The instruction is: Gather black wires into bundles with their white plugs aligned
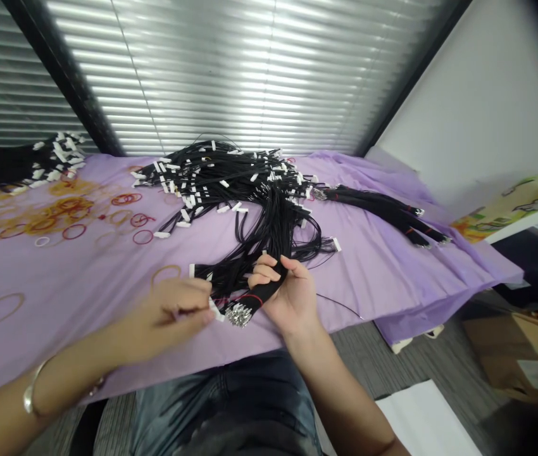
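Observation:
My right hand (295,297) is wrapped around a thick bundle of black cables (277,221), its fingers closed on it near the lower end. A red rubber band (253,296) circles the bundle just below my fingers. Bare metal terminals (238,315) fan out at the bundle's end, pointing toward me. To the left of them, my left hand (174,313), slightly blurred, pinches a white plug connector (216,310) between thumb and fingers. Other loose cables (226,272) with white connectors lie beneath and beside the bundle.
A heap of black cables with white connectors (212,171) lies at the back of the purple cloth (121,304). Yellow and red rubber bands (67,206) are scattered at left, near another cable pile (3,163). Banded bundles (373,206) lie right. A cardboard box (511,354) stands on the floor.

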`<state>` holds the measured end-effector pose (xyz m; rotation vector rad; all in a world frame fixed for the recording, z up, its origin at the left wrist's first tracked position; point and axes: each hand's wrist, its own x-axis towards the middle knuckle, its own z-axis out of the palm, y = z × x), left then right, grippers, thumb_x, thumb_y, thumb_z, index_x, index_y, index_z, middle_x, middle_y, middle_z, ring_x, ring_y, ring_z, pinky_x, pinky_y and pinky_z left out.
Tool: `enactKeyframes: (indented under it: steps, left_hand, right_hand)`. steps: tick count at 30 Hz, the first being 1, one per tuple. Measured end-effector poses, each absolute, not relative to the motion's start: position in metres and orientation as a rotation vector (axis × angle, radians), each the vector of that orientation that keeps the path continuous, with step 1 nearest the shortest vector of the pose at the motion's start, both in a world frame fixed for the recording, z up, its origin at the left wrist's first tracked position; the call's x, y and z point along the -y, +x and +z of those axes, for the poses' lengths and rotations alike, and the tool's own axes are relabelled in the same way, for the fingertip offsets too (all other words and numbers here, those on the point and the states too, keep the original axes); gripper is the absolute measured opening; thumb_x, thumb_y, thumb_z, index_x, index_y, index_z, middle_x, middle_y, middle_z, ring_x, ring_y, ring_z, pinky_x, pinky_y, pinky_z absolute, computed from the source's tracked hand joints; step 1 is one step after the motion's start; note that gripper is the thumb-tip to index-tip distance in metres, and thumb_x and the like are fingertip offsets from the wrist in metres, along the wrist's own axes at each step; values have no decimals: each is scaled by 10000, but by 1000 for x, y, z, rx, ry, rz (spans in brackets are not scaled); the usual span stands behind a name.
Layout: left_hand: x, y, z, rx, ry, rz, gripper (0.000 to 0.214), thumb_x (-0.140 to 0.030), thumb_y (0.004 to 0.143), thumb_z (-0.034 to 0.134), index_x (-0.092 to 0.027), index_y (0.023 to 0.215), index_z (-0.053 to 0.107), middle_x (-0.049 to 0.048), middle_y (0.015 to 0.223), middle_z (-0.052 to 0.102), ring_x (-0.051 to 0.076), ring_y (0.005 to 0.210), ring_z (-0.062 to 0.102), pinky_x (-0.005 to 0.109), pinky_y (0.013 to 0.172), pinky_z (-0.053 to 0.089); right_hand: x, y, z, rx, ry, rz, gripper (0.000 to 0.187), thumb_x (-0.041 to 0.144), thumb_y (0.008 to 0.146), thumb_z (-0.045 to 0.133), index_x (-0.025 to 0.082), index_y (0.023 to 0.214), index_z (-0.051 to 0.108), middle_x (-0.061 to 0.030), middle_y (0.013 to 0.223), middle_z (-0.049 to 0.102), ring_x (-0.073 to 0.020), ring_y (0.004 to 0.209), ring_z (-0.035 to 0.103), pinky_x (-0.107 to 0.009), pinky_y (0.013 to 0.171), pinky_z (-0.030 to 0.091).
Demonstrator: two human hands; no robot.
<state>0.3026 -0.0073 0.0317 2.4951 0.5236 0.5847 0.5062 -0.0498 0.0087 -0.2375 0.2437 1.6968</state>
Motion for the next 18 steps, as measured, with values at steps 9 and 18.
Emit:
enactKeyframes:
  steps: [9,18]
  left_hand:
    - [-14,285,44,-122,3629,743,351,-2,980,358,-185,961,657,9,1071,717,192,955,607,408,1013,389]
    - [5,288,50,-363,3094,1008,135,-104,916,540,-190,815,566,19,878,656,184,882,622,345,839,516]
  right_hand:
    - [49,508,5,-243,-221,1694,200,127,749,472,199,793,290,58,660,409,-39,486,386,-182,516,419]
    - [49,501,8,-218,-286,1671,205,92,776,504,193,808,328,62,677,421,-32,507,397,-179,538,441]
